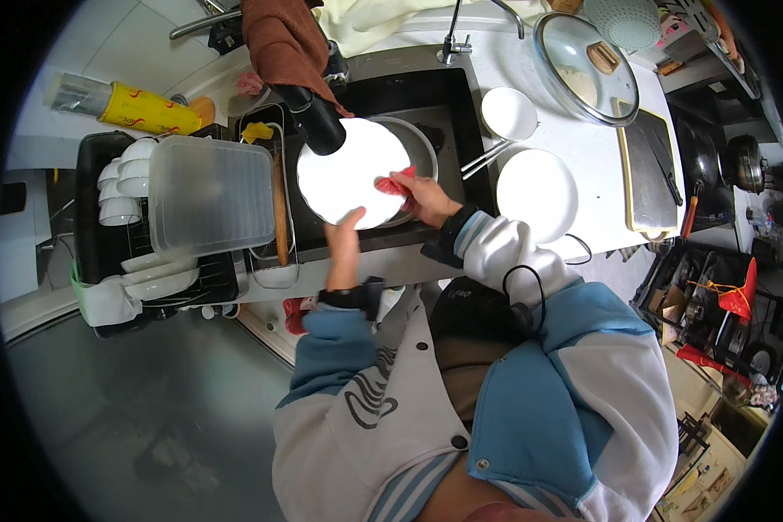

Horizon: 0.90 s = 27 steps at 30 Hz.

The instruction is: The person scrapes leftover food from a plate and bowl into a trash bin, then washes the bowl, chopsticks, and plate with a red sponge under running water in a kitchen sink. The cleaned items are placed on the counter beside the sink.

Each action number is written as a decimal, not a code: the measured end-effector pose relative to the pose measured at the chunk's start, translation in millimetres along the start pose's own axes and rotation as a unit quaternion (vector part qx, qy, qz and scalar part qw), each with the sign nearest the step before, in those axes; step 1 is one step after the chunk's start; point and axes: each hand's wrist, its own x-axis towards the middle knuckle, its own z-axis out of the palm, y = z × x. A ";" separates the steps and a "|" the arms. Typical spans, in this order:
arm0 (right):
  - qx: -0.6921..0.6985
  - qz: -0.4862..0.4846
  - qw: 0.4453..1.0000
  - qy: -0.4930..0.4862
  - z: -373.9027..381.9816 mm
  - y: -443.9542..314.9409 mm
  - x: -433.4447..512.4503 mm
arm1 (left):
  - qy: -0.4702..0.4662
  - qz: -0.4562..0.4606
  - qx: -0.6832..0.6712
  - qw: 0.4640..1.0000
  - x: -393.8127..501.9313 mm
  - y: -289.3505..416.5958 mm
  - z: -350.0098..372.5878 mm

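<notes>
Over the black sink [453,98], my left hand [344,245] grips the near edge of a white plate [346,173], its thumb on top. My right hand [427,196] presses a red cloth [393,183] against the plate's right side. Part of a round metal pan [424,153] shows in the sink, behind and below the plate. The black faucet [316,124], with a brown towel [284,42] draped on it, reaches over the plate's upper left edge. Whether water is running cannot be seen.
Right of the sink lie a white plate [537,196], a small white pan [509,114], a glass lid [554,72] and a cutting board [649,176] with a knife [667,173]. At left, a dish rack [94,241] holds bowls [121,209] and a translucent plastic container [212,196].
</notes>
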 end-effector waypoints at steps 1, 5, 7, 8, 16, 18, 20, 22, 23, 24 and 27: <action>-0.004 0.017 1.000 0.002 -1.6 -5.9 3.7 | -0.071 -0.018 0.016 0.997 5.6 12.6 -13.8; 0.018 -0.010 0.999 0.028 0.2 -8.3 11.7 | -0.017 -0.100 -0.002 0.995 1.7 19.4 -16.5; 0.084 -0.054 0.993 0.066 12.5 12.0 10.0 | 0.128 -0.021 -0.061 0.990 -6.2 -3.8 12.6; 0.130 -0.065 0.989 0.036 17.9 24.1 6.7 | 0.117 -0.013 -0.079 0.990 -5.7 -8.4 17.4; -0.036 -0.002 0.999 0.019 4.8 -4.7 15.4 | -0.075 -0.157 -0.009 0.985 19.4 22.0 -26.8; -0.007 -0.023 0.999 0.041 11.5 -0.6 15.6 | 0.022 -0.112 -0.082 0.990 13.9 10.2 -10.0; 0.016 -0.033 0.997 0.065 22.4 18.4 10.2 | 0.078 -0.070 -0.115 0.988 6.3 -7.8 13.9; 0.059 0.012 0.997 -0.050 23.7 24.8 8.4 | 0.088 -0.079 -0.130 0.984 7.1 -9.8 16.6; 0.038 0.055 0.996 -0.063 23.1 27.3 7.1 | 0.069 -0.038 -0.146 0.986 7.7 -8.5 14.7; 0.005 0.029 0.997 -0.074 18.4 21.4 8.7 | 0.015 -0.099 -0.100 0.990 12.6 1.3 1.9; -0.062 -0.013 0.998 -0.019 1.9 -8.5 16.5 | -0.127 -0.138 0.010 0.982 24.6 31.5 -35.9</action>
